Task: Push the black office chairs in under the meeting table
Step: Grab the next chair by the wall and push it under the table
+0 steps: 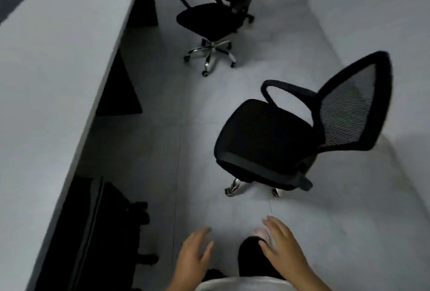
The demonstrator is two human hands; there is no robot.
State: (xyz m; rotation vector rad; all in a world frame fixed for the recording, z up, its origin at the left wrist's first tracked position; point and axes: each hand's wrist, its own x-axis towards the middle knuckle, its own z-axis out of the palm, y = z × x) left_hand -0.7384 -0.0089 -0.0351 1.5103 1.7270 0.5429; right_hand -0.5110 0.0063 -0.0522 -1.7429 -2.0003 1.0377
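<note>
To the far left of the left hand [195, 252] runs the meeting table [53, 76], a long pale slab with a smooth matte top and a dark band blurred across its far corner. Its edge slants away up and ahead of both hands. Beneath it, dark panel legs [121, 90] stand as flat black wedges. Just left of the left hand, a chair already under the table [109, 232] shows as a black mass with castors poking out at the table's edge; its details are lost in shadow.

The left hand hangs low with fingers spread wide and relaxed, gripping nothing. Between the two hands a dark trouser leg [251, 258] and a pinkish shoe tip [261, 232] show, above a strip of white shirt hem [244, 285]. The right hand [285, 249] is likewise open, fingers splayed and empty, palm down.

The floor [162, 151] ahead of the hands is pale grey, smooth, with thin tile seams.

Ahead and slightly right of the right hand, well apart from it, stands the near black chair [274, 141]: a rounded padded seat, looped plastic armrests, a curved mesh back with fine ribbing, and shiny chrome base legs showing under the seat. It sits clear of the table, with bare floor between them.

Far ahead of the hands stands the far black chair [211, 23], of the same kind, its chrome five-star base and castors fully visible. It is nearer the table but not under it. Its backrest is blurred.
</note>
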